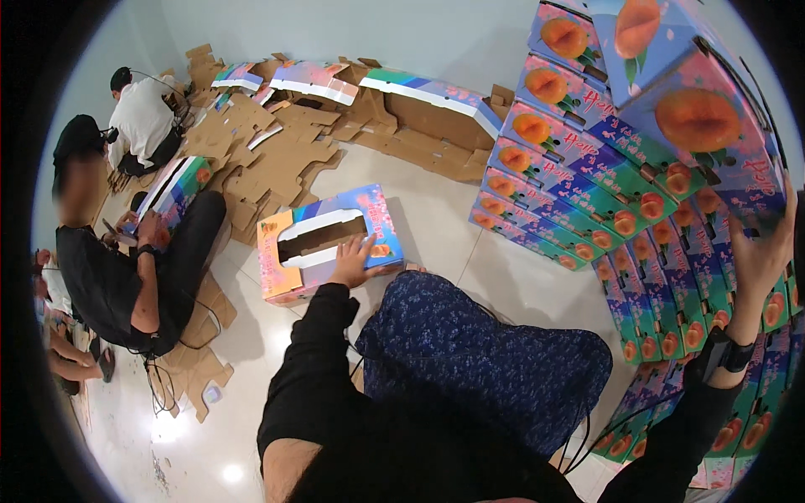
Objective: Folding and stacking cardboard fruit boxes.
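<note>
The left hand [354,261] lies flat, fingers spread, on the near edge of a folded fruit box [327,241] that sits on the pale floor [470,260] just ahead of the person's knee. The right hand [767,251] is raised with fingers spread, pressing against a box on the tall stack of boxes [637,193] at the right. Flat cardboard sheets [277,159] cover the floor's far side, where two other people [126,268] sit working

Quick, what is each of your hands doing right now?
Left hand: open, fingers spread, resting on the folded fruit box on the floor.
Right hand: open, palm against the top box of the stack.
</note>
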{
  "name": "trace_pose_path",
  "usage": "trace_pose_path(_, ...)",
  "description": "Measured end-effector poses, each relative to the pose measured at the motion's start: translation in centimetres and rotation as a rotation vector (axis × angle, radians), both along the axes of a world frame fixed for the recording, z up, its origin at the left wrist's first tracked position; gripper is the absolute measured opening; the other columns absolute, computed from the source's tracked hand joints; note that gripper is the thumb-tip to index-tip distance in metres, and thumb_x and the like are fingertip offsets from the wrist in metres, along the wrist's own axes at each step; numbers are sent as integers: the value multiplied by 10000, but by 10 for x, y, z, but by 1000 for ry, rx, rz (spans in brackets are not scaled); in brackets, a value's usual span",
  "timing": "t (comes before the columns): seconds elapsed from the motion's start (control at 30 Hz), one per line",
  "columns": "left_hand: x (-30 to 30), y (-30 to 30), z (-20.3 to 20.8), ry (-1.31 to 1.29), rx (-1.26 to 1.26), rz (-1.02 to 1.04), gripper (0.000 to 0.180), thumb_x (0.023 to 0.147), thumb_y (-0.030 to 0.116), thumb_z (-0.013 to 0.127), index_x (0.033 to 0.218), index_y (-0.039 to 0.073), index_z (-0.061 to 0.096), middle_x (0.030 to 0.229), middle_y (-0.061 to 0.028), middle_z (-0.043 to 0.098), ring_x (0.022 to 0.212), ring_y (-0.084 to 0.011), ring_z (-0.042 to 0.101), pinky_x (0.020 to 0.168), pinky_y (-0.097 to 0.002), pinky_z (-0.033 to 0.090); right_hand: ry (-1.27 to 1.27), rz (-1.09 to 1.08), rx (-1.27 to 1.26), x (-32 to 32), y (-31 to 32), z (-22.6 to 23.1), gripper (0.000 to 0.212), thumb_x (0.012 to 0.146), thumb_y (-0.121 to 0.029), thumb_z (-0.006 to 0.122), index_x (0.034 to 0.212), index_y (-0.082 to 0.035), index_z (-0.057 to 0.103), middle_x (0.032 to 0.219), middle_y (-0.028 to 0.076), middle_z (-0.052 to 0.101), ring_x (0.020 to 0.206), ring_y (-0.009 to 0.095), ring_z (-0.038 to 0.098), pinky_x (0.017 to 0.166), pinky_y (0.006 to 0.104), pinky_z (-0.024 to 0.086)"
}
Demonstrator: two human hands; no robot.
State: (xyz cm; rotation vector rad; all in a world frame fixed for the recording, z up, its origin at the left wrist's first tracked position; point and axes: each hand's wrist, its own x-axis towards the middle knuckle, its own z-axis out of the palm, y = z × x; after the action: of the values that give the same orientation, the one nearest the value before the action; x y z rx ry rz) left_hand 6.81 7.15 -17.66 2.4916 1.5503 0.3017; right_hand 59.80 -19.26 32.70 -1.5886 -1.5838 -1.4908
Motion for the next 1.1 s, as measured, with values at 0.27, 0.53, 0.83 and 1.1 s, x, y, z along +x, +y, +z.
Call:
trace_pose_path(0.27, -68, -68, 30, 60, -16, -235, 955, 711, 385, 784, 1500, 228, 270, 1506, -173, 309, 1399, -391, 274, 1082, -617, 259, -66, 56, -43, 1, -1, -9, 923, 557, -30, 846, 1377, -112, 430, 1325, 146, 549, 1170, 328, 559, 976, 406, 446)
trace_pose_path(0.53, -68, -108, 43, 49, -204, 230, 965, 754, 668, 623, 1492, 136, 299, 1545, -235, 204, 1436, -408, 183, 1061, -672, 211, -153, 187, -10, -23, 22, -23, 865, 615, -80, 858, 1364, -68, 427, 1343, 147, 538, 1227, 328, 525, 1013, 410, 428)
trace_pose_path(0.83, 33, -24, 55, 112, -256, 545, 1132, 664, 781, 578, 1413, -40, 369, 1409, -233, 457, 1388, -375, 323, 1095, -672, 37, -45, 188, 92, -10, 14, -27, 871, 601, -101, 869, 1366, -75, 453, 1343, 136, 538, 1208, 319, 522, 1017, 404, 415)
trace_pose_path(1.1, 67, 3, 59, -70, -414, 665, 947, 556, 593, 736, 1244, -18, 515, 1262, -212, 585, 1227, -363, 527, 1128, -621, 25, -133, 60, 65, -8, -10, -20, 882, 594, -75, 847, 1376, -67, 441, 1342, 122, 540, 1191, 319, 524, 1005, 405, 415)
